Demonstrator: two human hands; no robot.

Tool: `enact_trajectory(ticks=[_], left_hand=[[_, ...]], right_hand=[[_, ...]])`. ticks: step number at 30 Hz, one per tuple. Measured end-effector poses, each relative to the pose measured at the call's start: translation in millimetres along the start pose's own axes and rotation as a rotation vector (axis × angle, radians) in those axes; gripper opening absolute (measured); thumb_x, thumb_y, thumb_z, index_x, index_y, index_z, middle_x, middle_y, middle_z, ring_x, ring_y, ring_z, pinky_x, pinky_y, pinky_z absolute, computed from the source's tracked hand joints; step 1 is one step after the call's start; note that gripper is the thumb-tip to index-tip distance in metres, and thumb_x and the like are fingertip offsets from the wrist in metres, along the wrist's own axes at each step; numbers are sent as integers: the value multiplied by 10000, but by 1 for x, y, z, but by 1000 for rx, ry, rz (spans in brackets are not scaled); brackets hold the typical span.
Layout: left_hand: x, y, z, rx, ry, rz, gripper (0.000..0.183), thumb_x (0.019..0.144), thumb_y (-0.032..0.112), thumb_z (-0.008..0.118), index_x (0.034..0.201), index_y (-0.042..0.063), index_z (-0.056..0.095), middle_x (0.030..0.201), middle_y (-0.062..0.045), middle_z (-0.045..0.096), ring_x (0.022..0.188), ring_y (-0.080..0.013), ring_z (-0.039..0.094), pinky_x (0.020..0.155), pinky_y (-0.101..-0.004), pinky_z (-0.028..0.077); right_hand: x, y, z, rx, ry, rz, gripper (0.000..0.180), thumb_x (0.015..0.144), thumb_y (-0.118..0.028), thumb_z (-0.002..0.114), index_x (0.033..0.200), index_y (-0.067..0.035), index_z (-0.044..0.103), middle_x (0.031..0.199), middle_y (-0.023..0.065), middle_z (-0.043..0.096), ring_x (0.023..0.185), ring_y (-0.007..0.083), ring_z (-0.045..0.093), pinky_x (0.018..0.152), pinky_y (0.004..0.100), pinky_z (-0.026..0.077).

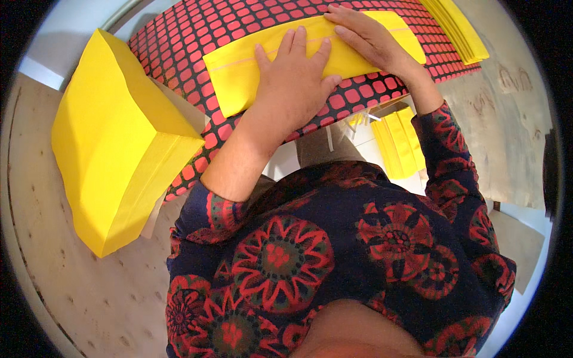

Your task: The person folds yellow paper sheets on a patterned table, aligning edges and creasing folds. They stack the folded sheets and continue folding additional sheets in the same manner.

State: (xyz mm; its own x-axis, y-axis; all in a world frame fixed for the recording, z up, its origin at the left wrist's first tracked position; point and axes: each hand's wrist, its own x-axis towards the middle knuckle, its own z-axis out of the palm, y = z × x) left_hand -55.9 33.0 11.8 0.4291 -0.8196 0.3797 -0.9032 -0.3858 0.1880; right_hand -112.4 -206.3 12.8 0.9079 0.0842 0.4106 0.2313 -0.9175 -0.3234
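A long yellow folded piece (233, 85), fabric or paper, lies flat before me with a thin pinkish line along its length. My left hand (291, 80) rests palm down on its left half, fingers spread, the thumb near the front edge. On the right half lies my right hand (367, 42), also palm down, its fingers pointing up and left and slightly apart. Neither hand grips anything. Under the piece is a red-and-black patterned cloth (179, 76) covering the work surface.
A large stack of yellow sheets (107, 143) stands at my left, partly over a wooden board (36, 179). Several folded yellow pieces (465, 40) lie layered at the top right, beside another board (506, 134). Below the surface edge are yellow bundles (396, 143).
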Motion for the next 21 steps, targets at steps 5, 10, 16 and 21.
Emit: enact_trajectory(ticks=[5, 10, 16, 21], left_hand=[[-23, 11, -22, 12, 88, -54, 430, 903, 342, 685, 1199, 41, 611, 1234, -198, 596, 1145, -384, 582, 955, -519, 469], [-49, 12, -47, 92, 59, -148, 322, 809, 291, 769, 943, 30, 637, 989, -155, 617, 887, -338, 617, 760, -429, 529], [-75, 11, -68, 154, 45, -239, 331, 800, 291, 781, 915, 31, 612, 951, -132, 592, 850, -340, 592, 754, -453, 510], [-63, 13, -57, 166, 174, -63, 457, 781, 308, 793, 1075, -5, 636, 1136, -174, 618, 1008, -368, 605, 873, -461, 506]], right_hand=[[5, 1, -6, 3, -105, 32, 488, 1049, -355, 510, 1368, 6, 586, 1459, 251, 525, 1383, 391, 468, 1162, 439, 354], [3, -5, -10, -5, -138, 76, 634, 990, -457, 599, 1415, 10, 538, 1510, 259, 468, 1417, 389, 426, 1183, 441, 321], [-1, -13, -12, -32, -120, 76, 841, 855, -561, 745, 1425, 17, 526, 1510, 275, 455, 1432, 400, 400, 1191, 458, 305], [-1, -12, -12, -39, -103, 75, 845, 842, -559, 760, 1413, 22, 537, 1497, 277, 468, 1421, 401, 412, 1186, 458, 312]])
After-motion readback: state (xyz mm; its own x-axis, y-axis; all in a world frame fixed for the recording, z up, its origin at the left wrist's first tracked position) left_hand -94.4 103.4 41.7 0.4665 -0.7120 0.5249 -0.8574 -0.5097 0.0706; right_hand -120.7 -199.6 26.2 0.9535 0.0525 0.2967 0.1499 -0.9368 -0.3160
